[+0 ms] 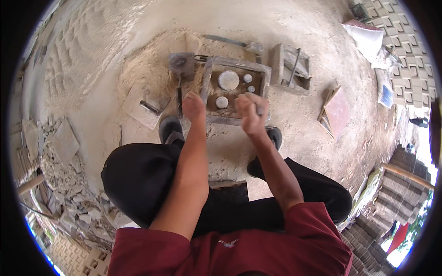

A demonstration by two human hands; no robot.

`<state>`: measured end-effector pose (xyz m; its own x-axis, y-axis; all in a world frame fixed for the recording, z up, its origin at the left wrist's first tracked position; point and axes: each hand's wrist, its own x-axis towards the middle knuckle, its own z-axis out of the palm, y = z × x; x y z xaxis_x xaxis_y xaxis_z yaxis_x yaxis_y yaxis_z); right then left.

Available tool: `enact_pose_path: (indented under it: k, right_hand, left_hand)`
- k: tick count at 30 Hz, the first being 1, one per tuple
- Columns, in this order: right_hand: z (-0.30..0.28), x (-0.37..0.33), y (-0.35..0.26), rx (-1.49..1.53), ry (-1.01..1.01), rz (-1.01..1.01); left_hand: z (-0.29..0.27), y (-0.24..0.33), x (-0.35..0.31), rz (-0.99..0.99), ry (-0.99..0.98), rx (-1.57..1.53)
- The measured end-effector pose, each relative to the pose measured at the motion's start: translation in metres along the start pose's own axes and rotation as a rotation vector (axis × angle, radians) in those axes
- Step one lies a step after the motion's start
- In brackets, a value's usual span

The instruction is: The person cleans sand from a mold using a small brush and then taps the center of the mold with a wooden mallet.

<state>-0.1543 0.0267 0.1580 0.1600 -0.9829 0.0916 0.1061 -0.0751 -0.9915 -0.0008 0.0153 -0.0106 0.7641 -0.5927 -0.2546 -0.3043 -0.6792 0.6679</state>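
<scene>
A rectangular wooden-looking frame (237, 61), coated in pale dust, lies on the ground between my feet. Inside it are a large round disc (228, 80) and several smaller round pieces, among them one near disc (222, 102). My left hand (194, 106) is closed at the frame's near left corner; what its fingers hold, if anything, is hidden. Over the near right part of the frame, my right hand (251, 112) is closed around a grey piece (261, 108) whose kind I cannot make out.
Left of the frame are a square metal plate (182, 64) and a trowel-like tool (150, 107) on a flat board (136, 115). A long-handled tool (225, 40) lies beyond. To the right are a second box (277, 69) and flat panels (338, 110). Rubble (80, 193) lies at left.
</scene>
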Motion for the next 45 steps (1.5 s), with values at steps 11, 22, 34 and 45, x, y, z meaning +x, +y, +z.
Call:
enact_pose_path:
  k: [11,22,34,45]
  right_hand:
    - [-0.003,0.001,0.012,-0.077,0.083,0.142]
    - [-0.009,0.001,0.014,-0.253,0.14,0.026]
    - [0.027,0.016,0.007,-0.2,0.326,-0.03]
    - [0.015,0.037,0.013,-0.308,0.398,-0.042]
  left_hand:
    - [-0.014,0.007,-0.001,-0.111,-0.041,-0.075]
    - [-0.016,0.009,0.002,-0.151,-0.006,-0.043]
    - [-0.015,0.002,0.005,-0.148,-0.019,-0.025]
    - [-0.019,0.007,0.003,-0.171,-0.074,-0.06]
